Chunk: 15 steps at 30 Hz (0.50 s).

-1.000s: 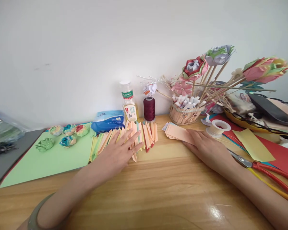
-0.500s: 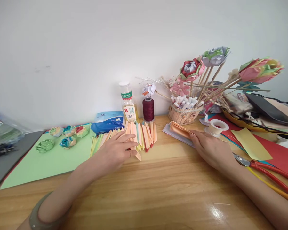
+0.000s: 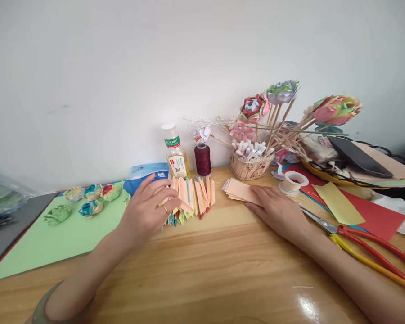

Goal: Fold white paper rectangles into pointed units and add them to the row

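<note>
Reaching in from lower left with left hand [image 3: 146, 216], curving fingers half-open and apart over left end of folded paper strips [image 3: 201, 195]; not showing whether touching any. Reaching from lower right with right hand [image 3: 280, 211], palm down, clamping right end of peach paper stack [image 3: 241, 191] between fingers and thumb on table [image 3: 222, 270].

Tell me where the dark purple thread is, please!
In the head view, the dark purple thread stands near the middle by the wall, just right of the drink bottle and left of the basket.
</note>
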Available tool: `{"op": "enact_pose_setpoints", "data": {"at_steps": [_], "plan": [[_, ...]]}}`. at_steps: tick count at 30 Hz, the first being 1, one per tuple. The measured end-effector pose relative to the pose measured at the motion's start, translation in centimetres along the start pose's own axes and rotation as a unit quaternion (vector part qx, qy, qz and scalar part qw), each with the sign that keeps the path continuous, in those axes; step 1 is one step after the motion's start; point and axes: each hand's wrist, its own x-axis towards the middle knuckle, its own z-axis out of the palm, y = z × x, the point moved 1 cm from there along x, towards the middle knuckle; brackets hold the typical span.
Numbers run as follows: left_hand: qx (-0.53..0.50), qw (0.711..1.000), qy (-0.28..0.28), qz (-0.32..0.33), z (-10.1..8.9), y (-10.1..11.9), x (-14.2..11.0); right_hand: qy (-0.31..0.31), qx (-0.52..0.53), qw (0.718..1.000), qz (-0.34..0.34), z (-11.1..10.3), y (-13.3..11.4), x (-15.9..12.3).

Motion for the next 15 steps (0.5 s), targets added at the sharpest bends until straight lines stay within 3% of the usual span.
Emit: {"op": "enact_pose_setpoints", "data": {"at_steps": [4, 9, 13, 15], "plan": [[0.052, 0.998, -0.009, -0.040, 0.2, -1.0, 0.0, 0.008, 0.005, 1.000, -0.016, -0.2, -0.5, 0.0], [-0.067, 0.996, 0.051, 0.019, 0.8, 1.3, 1.0, 0.010, 0.022, 1.000, 0.000, -1.0, -1.0, -0.1], [-0.087, 0.990, -0.012, 0.112, 3.0, 5.3, 2.4, 0.007, 0.050, 0.998, 0.031, -1.2, -0.9, -0.2], [-0.029, 0.988, -0.096, 0.121, 4.5, 7.2, 3.4, 0.005, 0.069, 0.997, 0.048, -1.3, -0.8, -0.1]]}}
